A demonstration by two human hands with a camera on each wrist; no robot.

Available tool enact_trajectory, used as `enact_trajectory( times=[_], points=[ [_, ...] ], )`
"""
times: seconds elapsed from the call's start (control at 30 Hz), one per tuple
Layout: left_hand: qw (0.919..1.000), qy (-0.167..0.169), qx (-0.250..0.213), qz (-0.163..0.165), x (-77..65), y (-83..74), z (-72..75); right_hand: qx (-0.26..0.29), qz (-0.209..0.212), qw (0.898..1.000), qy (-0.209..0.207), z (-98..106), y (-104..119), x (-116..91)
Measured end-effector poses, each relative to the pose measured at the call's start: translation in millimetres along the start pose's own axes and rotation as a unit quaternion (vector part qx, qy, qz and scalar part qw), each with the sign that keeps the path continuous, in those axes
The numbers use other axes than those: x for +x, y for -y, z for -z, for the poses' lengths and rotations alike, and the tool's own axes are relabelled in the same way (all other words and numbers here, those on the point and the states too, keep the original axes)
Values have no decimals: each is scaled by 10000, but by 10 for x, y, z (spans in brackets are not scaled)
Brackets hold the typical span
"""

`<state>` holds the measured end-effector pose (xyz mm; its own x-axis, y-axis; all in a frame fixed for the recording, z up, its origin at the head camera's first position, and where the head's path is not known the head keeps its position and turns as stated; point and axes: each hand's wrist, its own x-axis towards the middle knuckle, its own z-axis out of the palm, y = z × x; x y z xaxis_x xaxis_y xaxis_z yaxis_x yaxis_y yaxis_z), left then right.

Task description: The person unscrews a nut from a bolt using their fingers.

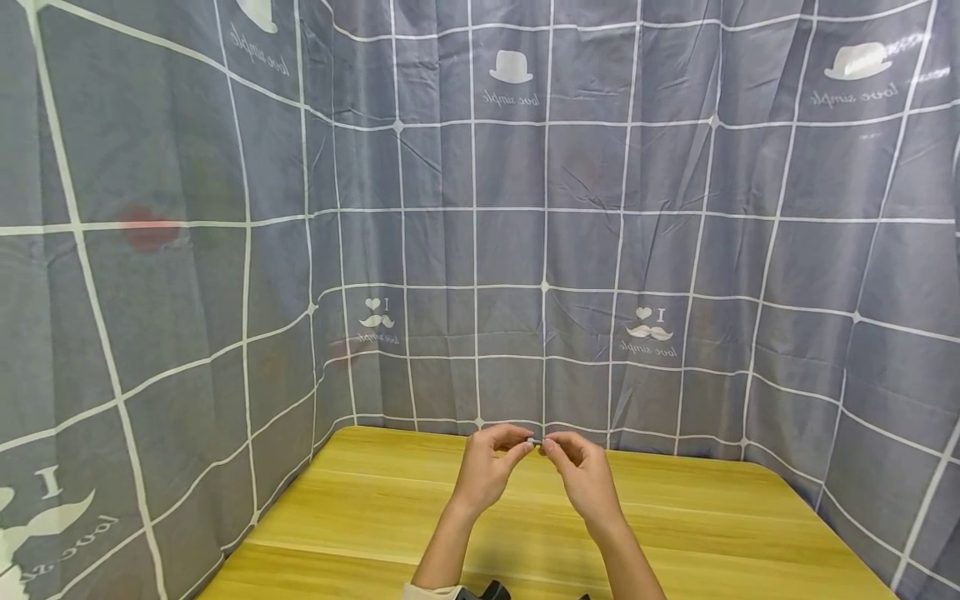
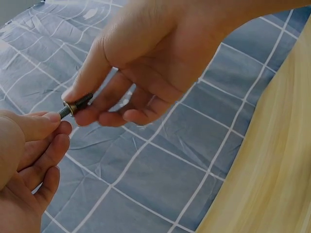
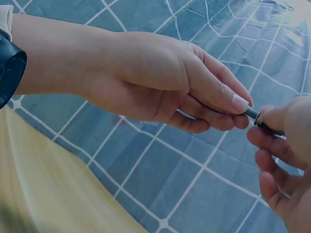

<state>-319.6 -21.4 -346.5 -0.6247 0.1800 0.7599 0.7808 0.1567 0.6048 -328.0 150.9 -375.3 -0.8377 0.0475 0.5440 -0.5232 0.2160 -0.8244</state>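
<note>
Head view has your left hand [image 1: 483, 472] and right hand [image 1: 587, 473] meeting fingertip to fingertip, with a bolt [image 2: 82, 101] between them, held up off the table [image 1: 360, 500] rather than resting on it. You have it in two pinches — left thumb and forefinger drawn together on the grey threaded part, right thumb and fingers pressed at the brassy ring [image 2: 72, 108] and the dark length beyond it. Neither pinch shows any gap beyond the bolt's own thickness; your other fingers curl loosely and hold nothing that can be seen. The bolt is slim, so fingertips are probably all that fit, and gripping it from opposite sides likely keeps it steady and in line. Whether the ring is a nut or a washer is too small to tell.

Around you, a checked cloth [image 1: 510, 250] hangs behind the table and along its sides. A black device [image 3: 9, 70] sits by your left sleeve [image 3: 5, 19], well apart from the bolt. What gets in the way is mostly your own fingers — the left ones cover the threaded end, and your right thumb hides some of the dark length in the right wrist view.
</note>
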Motion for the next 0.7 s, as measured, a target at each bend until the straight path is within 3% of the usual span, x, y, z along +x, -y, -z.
enact_trajectory(
  times=[0.53, 0.7],
  points=[
    [10000, -30, 7, -11, -3, 5, 1, 86, 46, 10000, -13, -12, 14, -2],
    [10000, -41, -12, -20, 2, 16, -6, 76, -133, 9999, -40, -16, 13, -2]
  ],
)
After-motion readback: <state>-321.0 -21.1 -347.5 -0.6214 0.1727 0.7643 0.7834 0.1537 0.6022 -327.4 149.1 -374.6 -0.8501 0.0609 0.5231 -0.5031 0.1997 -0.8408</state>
